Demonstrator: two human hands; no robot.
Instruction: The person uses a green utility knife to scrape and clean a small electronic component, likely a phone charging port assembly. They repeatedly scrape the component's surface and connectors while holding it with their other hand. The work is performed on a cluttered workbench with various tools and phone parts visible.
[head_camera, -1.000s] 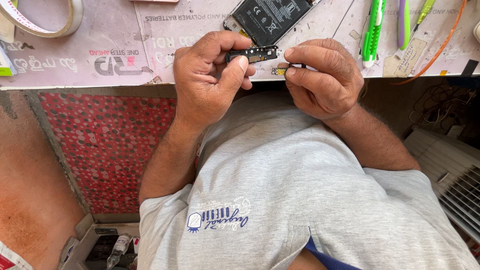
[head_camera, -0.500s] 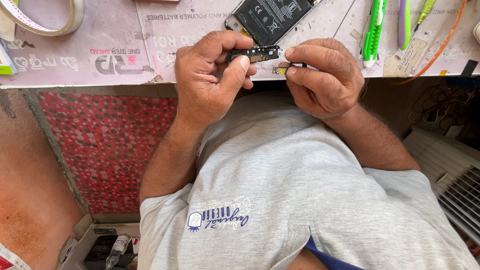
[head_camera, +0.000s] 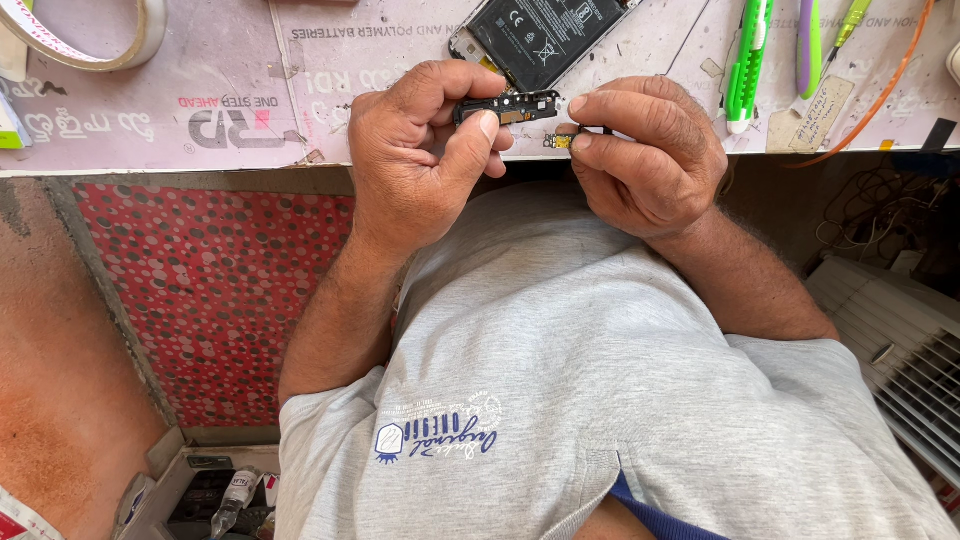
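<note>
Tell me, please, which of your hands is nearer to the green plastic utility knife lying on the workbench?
Right. The right hand sits just beside the green plastic utility knife, pinching a small gold-tipped part; the left hand is farther off, beyond it.

1 head-worn camera looks steeply down from close above, past the person's chest and grey shirt (head_camera: 600, 400) to the near edge of the workbench (head_camera: 200, 120) at the top of the frame. Both hands sit near, upper middle. No 2nd view overlaps.
</note>
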